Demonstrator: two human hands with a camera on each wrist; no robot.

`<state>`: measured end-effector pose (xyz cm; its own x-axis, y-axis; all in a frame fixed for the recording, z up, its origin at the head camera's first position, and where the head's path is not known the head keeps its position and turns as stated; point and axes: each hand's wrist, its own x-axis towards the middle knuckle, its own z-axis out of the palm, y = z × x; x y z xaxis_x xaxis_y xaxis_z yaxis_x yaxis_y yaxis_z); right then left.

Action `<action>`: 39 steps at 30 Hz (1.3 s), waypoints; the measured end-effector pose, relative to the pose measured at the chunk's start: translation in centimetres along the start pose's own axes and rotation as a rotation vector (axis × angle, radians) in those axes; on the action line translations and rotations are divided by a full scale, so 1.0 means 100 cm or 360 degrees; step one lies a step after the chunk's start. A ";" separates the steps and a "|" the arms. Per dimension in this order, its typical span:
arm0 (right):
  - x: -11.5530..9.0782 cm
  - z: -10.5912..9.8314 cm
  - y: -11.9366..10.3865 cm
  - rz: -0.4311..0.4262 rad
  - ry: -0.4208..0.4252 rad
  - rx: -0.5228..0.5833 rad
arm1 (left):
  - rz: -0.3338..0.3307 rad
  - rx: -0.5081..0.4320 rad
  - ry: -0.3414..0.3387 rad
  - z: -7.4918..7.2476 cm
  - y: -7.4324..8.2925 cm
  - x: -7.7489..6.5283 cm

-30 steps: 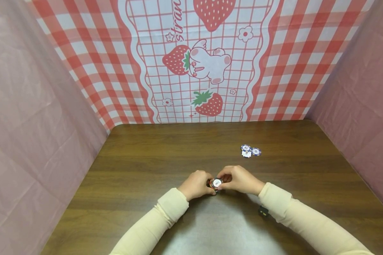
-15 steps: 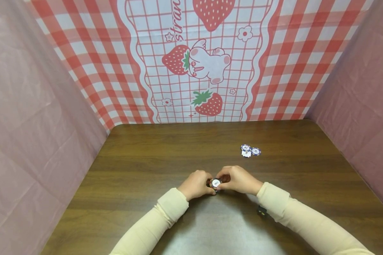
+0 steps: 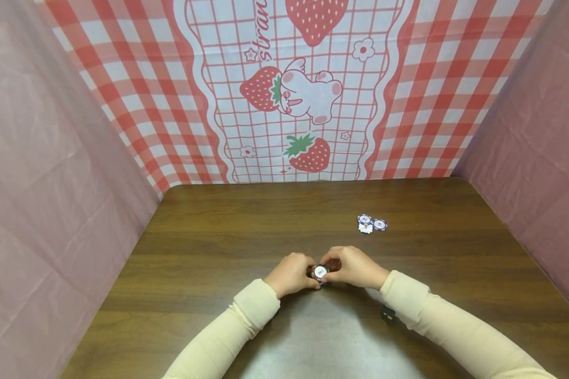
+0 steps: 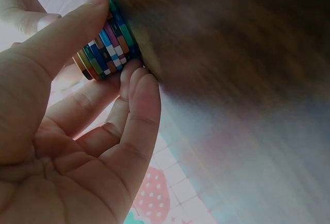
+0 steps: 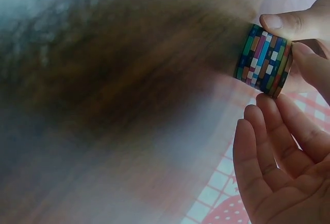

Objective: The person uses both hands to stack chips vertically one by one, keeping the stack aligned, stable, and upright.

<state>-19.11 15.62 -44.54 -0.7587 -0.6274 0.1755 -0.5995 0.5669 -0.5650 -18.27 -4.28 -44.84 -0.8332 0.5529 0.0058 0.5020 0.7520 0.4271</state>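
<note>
A short stack of poker chips (image 3: 320, 272) stands on the table between the two hands, a white-centred chip marked 100 on top. Its edges show blue, green, purple, orange and white bands in the left wrist view, where the left hand (image 4: 77, 126) holds the stack between thumb and fingers. From the other side, the right hand (image 5: 294, 162) pinches the upper end of the same stack (image 5: 263, 61) between thumb and fingertips. Seen from the head, left hand (image 3: 291, 273) and right hand (image 3: 355, 267) nearly meet around the chips and hide the lower ones.
Beyond the right hand lie a white chip (image 3: 365, 228) and two blue-edged chips (image 3: 380, 225), close together and partly overlapping. A small black device (image 3: 388, 314) sits under the right cuff. A red-checked strawberry cloth (image 3: 308, 95) hangs behind the brown table (image 3: 208, 221).
The right hand has shifted slightly left, bringing the top chip over the stack, and the chip has turned a little. The left hand has stayed in place.
</note>
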 end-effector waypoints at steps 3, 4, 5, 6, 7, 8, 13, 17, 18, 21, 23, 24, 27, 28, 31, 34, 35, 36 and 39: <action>0.000 -0.002 0.000 0.0019 0.0006 0.0013 | -0.0001 -0.0001 -0.0003 0.000 0.000 0.000; 0.000 -0.003 0.000 0.0023 0.0014 0.0011 | -0.0002 0.0003 -0.0004 0.000 0.000 0.000; 0.000 -0.004 0.000 0.0029 0.0025 0.0011 | -0.0002 0.0009 -0.0004 0.000 0.000 0.000; 0.000 -0.006 0.000 0.0040 0.0042 0.0008 | -0.0001 0.0014 -0.0005 0.001 0.000 0.000; 0.000 -0.008 0.000 0.0046 0.0060 0.0010 | 0.0000 0.0017 -0.0004 0.000 0.000 0.000; 0.000 -0.010 0.000 0.0054 0.0081 0.0015 | 0.0001 0.0018 -0.0004 0.000 0.000 0.001; -0.001 -0.021 0.005 0.0072 0.0211 0.0092 | -0.0005 0.0006 -0.0003 0.001 -0.001 0.001; -0.002 -0.031 0.011 0.0119 0.0310 0.0118 | -0.0016 0.0011 -0.0003 0.001 -0.001 0.001; -0.002 -0.033 0.012 0.0143 0.0329 0.0115 | -0.0018 0.0011 -0.0004 0.001 -0.001 0.001; -0.003 -0.041 0.019 0.0239 0.0375 0.0105 | -0.0027 0.0008 -0.0004 0.001 0.000 0.000; -0.004 -0.047 0.024 0.0293 0.0413 0.0104 | -0.0029 0.0012 -0.0004 0.000 0.000 0.000; -0.005 -0.049 0.027 0.0316 0.0437 0.0100 | -0.0028 0.0012 -0.0003 0.000 0.001 0.000; -0.007 -0.057 0.037 0.0371 0.0508 0.0091 | -0.0026 0.0021 -0.0002 0.000 0.001 0.000; -0.008 -0.059 0.041 0.0394 0.0527 0.0092 | -0.0026 0.0023 -0.0002 0.000 0.001 -0.001; -0.012 -0.065 0.051 0.0457 0.0570 0.0099 | -0.0032 0.0024 -0.0006 -0.001 0.002 -0.001; -0.015 -0.070 0.061 0.0514 0.0587 0.0102 | -0.0037 0.0023 -0.0005 -0.001 0.002 -0.001; -0.016 -0.071 0.064 0.0531 0.0591 0.0098 | -0.0038 0.0022 -0.0005 -0.001 0.002 -0.001; -0.016 -0.072 0.067 0.0547 0.0595 0.0093 | -0.0040 0.0022 -0.0006 -0.001 0.002 -0.001; -0.019 -0.073 0.074 0.0599 0.0600 0.0094 | -0.0037 0.0018 -0.0003 -0.001 0.002 -0.001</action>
<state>-24.03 24.93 -43.16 -0.9639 -0.1450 0.2235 -0.2613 0.6780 -0.6870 -18.11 -4.25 -44.73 -0.8443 0.5358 -0.0055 0.4852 0.7688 0.4167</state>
